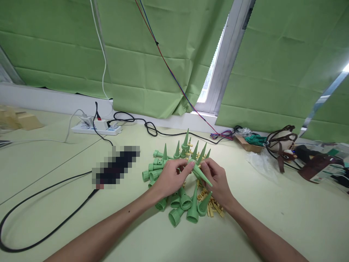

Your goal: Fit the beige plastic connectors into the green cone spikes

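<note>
Both my hands meet over a pile of green plastic cone spikes [183,203] on a pale green table [54,171]. My left hand [170,178] and my right hand [216,180] are closed together on one green cone spike [202,177], whose tip points down to the right. Small yellow plastic pieces [211,208] lie scattered under and beside my right hand. More spikes stand upright just beyond my fingers [185,145].
A white power strip [95,127] with plugs sits at the back left. A thick black cable [40,203] loops across the left of the table. A blurred dark object [116,165] lies left of the pile. Straps, bags and clutter [283,145] crowd the right.
</note>
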`<state>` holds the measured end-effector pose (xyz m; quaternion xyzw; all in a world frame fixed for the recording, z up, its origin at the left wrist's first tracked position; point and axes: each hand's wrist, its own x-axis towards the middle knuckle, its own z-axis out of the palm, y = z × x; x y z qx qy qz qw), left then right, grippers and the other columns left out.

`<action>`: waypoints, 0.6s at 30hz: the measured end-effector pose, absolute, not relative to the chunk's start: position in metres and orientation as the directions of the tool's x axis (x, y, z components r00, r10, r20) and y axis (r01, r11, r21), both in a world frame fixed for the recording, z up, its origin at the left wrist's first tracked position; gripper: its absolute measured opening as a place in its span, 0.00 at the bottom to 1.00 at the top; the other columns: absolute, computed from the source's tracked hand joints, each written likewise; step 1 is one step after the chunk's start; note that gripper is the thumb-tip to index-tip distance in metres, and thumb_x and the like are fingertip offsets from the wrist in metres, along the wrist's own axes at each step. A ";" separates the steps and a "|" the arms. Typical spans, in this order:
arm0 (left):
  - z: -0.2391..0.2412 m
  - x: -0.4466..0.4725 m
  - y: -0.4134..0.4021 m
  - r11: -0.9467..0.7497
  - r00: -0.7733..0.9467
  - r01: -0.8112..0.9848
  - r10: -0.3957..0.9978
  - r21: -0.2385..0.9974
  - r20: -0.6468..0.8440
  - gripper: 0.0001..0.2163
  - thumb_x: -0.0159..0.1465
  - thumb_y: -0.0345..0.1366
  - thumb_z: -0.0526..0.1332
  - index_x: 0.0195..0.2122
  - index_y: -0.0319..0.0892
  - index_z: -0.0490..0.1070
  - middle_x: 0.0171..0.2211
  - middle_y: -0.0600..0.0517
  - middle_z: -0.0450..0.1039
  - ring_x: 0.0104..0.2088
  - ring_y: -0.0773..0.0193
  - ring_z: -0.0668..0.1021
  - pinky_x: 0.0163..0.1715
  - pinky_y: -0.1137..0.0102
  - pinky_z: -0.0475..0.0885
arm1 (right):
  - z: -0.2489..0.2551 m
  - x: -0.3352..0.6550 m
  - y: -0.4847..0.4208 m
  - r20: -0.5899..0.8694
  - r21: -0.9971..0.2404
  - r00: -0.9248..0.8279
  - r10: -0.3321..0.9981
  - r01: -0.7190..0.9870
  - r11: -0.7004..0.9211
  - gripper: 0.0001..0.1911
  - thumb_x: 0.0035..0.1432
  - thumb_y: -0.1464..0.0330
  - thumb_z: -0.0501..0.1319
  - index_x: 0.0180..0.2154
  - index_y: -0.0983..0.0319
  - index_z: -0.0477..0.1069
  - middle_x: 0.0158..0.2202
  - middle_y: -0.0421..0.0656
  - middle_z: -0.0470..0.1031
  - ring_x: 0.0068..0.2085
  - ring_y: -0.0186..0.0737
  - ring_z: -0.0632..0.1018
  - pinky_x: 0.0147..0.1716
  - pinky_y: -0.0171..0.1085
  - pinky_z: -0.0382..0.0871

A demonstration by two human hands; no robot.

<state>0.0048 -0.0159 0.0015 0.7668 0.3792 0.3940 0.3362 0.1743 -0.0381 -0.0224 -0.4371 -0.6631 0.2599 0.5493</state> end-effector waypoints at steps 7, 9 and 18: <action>0.007 0.005 -0.018 -0.394 0.456 0.159 0.843 0.905 0.287 0.17 0.68 0.49 0.54 0.33 0.40 0.70 0.25 0.55 0.66 0.23 0.69 0.64 0.22 0.74 0.59 | -0.022 0.175 -0.038 0.538 -0.776 -0.033 0.842 0.370 0.510 0.15 0.68 0.61 0.53 0.30 0.62 0.66 0.21 0.35 0.59 0.22 0.30 0.60 0.23 0.32 0.54; 0.008 0.004 -0.019 -0.391 0.457 0.152 0.842 0.908 0.286 0.16 0.67 0.49 0.54 0.35 0.40 0.70 0.24 0.56 0.65 0.23 0.69 0.64 0.22 0.74 0.59 | -0.023 0.175 -0.037 0.536 -0.776 -0.035 0.843 0.374 0.508 0.15 0.68 0.61 0.53 0.31 0.61 0.66 0.21 0.35 0.59 0.22 0.30 0.60 0.23 0.32 0.55; 0.004 0.003 -0.016 -0.421 0.388 0.221 0.865 0.880 0.317 0.18 0.66 0.50 0.57 0.47 0.41 0.70 0.26 0.56 0.61 0.26 0.68 0.64 0.23 0.74 0.61 | -0.027 0.174 -0.035 0.497 -0.799 -0.049 0.866 0.362 0.480 0.14 0.68 0.59 0.52 0.35 0.61 0.66 0.21 0.34 0.59 0.21 0.31 0.61 0.22 0.32 0.56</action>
